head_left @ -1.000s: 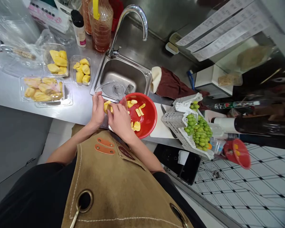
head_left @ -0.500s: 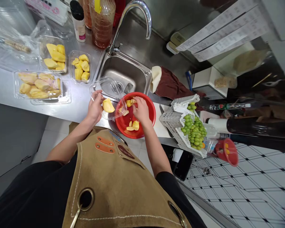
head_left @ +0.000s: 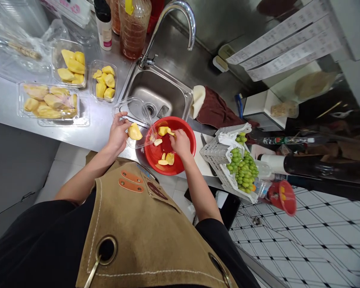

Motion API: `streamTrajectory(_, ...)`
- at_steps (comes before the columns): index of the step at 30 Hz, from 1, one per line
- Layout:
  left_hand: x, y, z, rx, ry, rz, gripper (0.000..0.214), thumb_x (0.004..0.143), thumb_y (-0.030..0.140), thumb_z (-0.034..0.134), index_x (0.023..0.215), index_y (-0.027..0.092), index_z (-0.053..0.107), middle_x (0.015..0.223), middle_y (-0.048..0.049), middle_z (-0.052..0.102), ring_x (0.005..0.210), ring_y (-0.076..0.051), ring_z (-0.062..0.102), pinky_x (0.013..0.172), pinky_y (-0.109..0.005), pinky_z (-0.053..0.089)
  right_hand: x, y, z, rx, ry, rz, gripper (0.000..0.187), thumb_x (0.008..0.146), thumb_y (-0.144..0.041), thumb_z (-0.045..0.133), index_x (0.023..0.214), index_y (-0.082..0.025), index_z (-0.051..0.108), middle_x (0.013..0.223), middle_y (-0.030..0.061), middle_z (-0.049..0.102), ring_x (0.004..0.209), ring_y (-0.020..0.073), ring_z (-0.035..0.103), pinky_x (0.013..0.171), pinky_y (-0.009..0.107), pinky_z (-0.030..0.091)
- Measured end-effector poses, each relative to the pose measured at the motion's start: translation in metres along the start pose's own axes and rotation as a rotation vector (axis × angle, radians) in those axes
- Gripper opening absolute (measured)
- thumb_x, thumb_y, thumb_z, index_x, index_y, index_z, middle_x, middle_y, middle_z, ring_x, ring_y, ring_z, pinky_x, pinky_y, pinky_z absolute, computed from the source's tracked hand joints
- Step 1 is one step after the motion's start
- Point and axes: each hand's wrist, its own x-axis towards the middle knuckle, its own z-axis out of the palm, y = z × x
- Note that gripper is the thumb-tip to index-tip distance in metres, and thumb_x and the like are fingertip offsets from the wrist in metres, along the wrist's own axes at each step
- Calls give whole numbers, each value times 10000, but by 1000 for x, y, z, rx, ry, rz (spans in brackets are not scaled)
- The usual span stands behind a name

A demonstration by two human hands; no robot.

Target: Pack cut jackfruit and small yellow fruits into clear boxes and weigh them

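Observation:
My left hand (head_left: 118, 134) grips a clear plastic clamshell container (head_left: 141, 120), which is open and holds a yellow jackfruit piece (head_left: 135, 131). The container's edge reaches over the rim of a red bowl (head_left: 190, 146). My right hand (head_left: 180, 144) is inside the bowl, its fingertips pinching a thin jackfruit piece (head_left: 171, 133) beside a larger one (head_left: 163, 131). Several other pieces (head_left: 166, 159) lie on the bowl's floor. Three clear trays of jackfruit (head_left: 49, 102) stand on the steel counter to the left.
A steel sink (head_left: 157, 94) with a curved faucet (head_left: 175, 20) lies behind the hands. To the right are a white cutting board (head_left: 202, 158), a knife, and a wire basket (head_left: 216, 154) of green grapes. Bottles stand at the back; a tiled floor lies below right.
My hands have separated from their position together at the container. The left hand has the open container with one piece in it, and the right hand has moved into the bowl.

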Motion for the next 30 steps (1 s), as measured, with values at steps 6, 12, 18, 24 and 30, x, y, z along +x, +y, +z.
streamTrajectory(6, -8, 2, 4, -23, 40, -48, 489, 664, 91, 762, 1103, 256, 624, 841, 26, 544, 732, -134, 570, 653, -225, 507, -21, 4, -17, -39, -98, 119, 392, 1033, -406, 702, 1312, -142, 777, 1306, 212, 764, 1243, 386, 687, 1120, 499, 530)
streamTrajectory(12, -15, -2, 7, -42, 70, -86, 379, 793, 271, 858, 1097, 269, 630, 894, 5, 583, 752, -150, 591, 629, -228, 509, 5, -39, 20, 129, 48, 303, 547, 1003, -458, 716, 1405, -93, 647, 1375, 269, 730, 1298, 424, 673, 1128, 552, 531)
streamTrajectory(18, -20, -2, 9, 6, 96, -124, 444, 827, 465, 946, 1027, 252, 612, 879, 13, 553, 726, -131, 545, 606, -206, 477, -12, -48, 18, 218, 156, 373, 533, 972, -464, 695, 1375, -118, 644, 1336, 259, 728, 1264, 412, 689, 1112, 592, 546)
streamTrajectory(24, -28, -3, 12, 112, 31, -181, 524, 828, 582, 963, 989, 235, 604, 802, 21, 507, 678, -124, 501, 582, -219, 452, -66, -81, -56, 322, 322, -216, 602, 1026, -489, 710, 1576, -293, 565, 1474, 133, 688, 1399, 357, 620, 1227, 636, 511)
streamTrajectory(30, -40, 0, 15, 189, -96, -165, 508, 886, 614, 916, 993, 237, 594, 803, 16, 520, 667, -123, 519, 587, -238, 456, -68, -121, -65, 139, 33, -563, 477, 1006, -208, 699, 1472, -309, 688, 1479, 84, 702, 1631, 375, 427, 1364, 733, 341)
